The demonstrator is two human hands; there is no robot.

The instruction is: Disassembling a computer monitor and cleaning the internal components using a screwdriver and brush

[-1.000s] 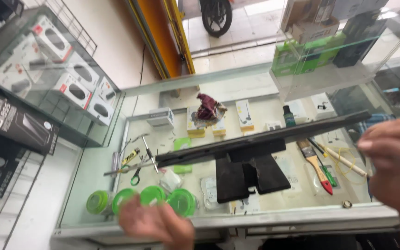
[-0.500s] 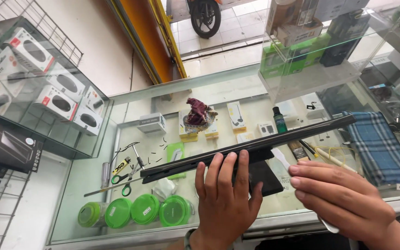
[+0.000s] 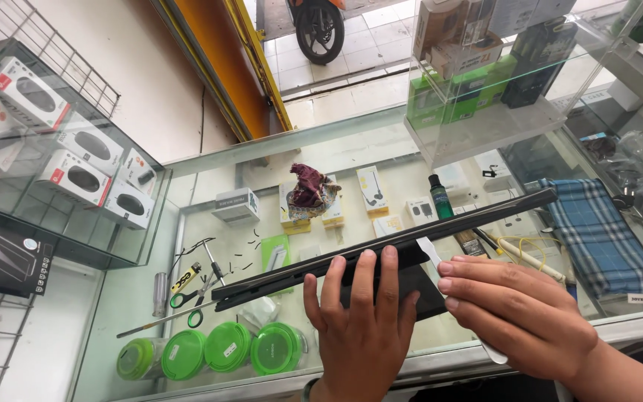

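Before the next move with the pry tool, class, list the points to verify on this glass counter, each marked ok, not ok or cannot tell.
1. Left hand steadies the dark laptop, held on edge: ok.
2. Right hand grips the white pry tool: ok.
3. Tool tip sits in the seam: cannot tell.
4. Loose screws lie apart from the laptop: ok.
5. Scissors lie near the laptop's end: not ok.

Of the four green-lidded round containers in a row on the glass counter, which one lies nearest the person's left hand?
The rightmost container: it sits just beside the left hand, whereas the other three extend away leftward.
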